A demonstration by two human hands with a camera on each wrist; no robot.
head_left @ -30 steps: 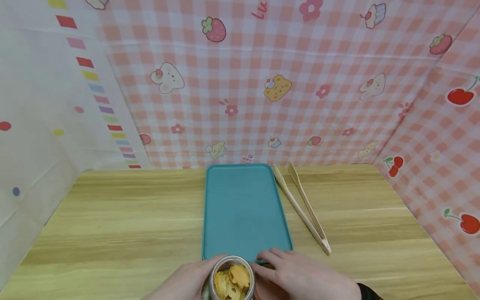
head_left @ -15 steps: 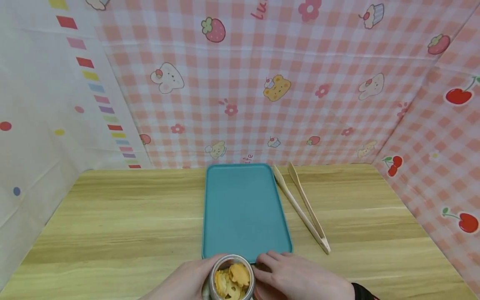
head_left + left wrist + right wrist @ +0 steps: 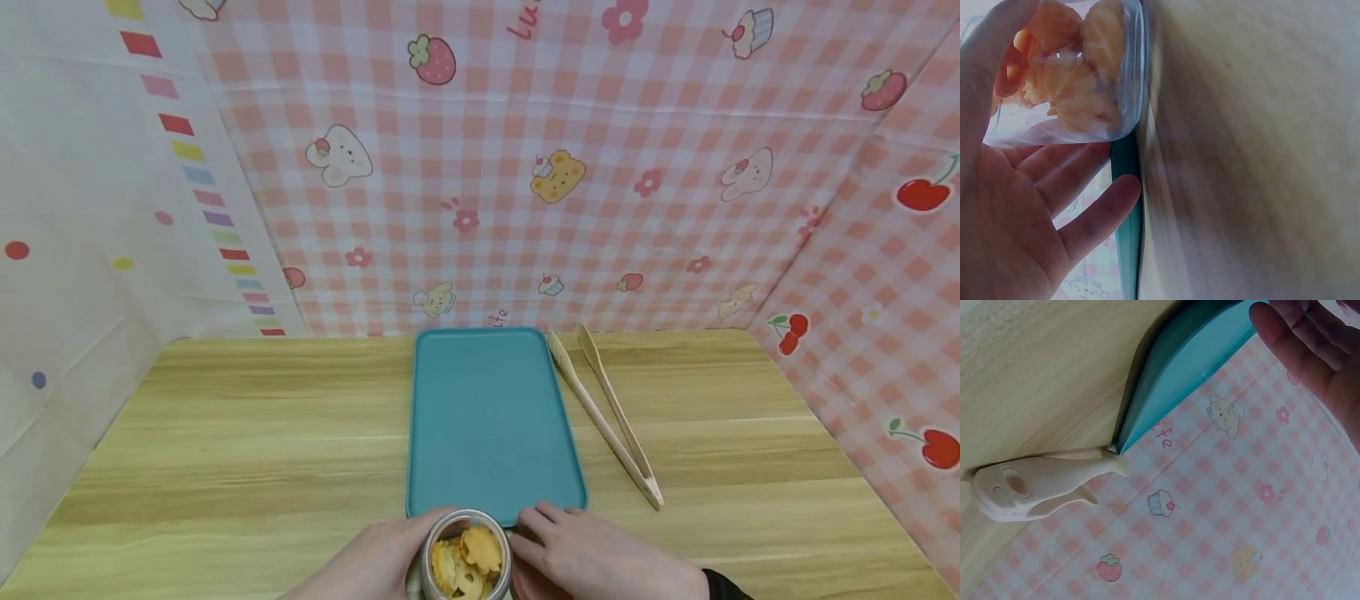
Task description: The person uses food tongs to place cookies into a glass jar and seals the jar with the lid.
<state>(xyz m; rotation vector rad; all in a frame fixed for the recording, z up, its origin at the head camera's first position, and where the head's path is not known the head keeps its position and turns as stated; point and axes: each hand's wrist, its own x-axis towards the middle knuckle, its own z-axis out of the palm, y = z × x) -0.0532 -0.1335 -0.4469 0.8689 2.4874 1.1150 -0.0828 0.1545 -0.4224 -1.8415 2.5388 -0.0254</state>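
A clear jar [image 3: 467, 515] with a silvery rim stands at the near edge of the head view, holding several yellow wavy-edged crackers [image 3: 480, 550]. My left hand [image 3: 378, 558] grips its left side; in the left wrist view the thumb crosses the jar [image 3: 1134, 69] and the fingers lie behind it. On the jar's other side is my right hand [image 3: 600, 554], fingers loosely bent, one fingertip right by the rim. Something reddish [image 3: 531, 583] shows beneath that hand; I cannot tell what it is. In the right wrist view, the right fingers [image 3: 1300, 353] reach over the tray's side.
Just beyond the jar lies a teal rectangular tray [image 3: 487, 417], its near edge close to both hands. Pale wooden tongs [image 3: 603, 429] lie spread along its right side. A checked pink cloth [image 3: 487, 108] rises behind the wooden table [image 3: 262, 450].
The right hand has drawn its fingers in slightly near the jar. The jar, tray and tongs stay where they were.
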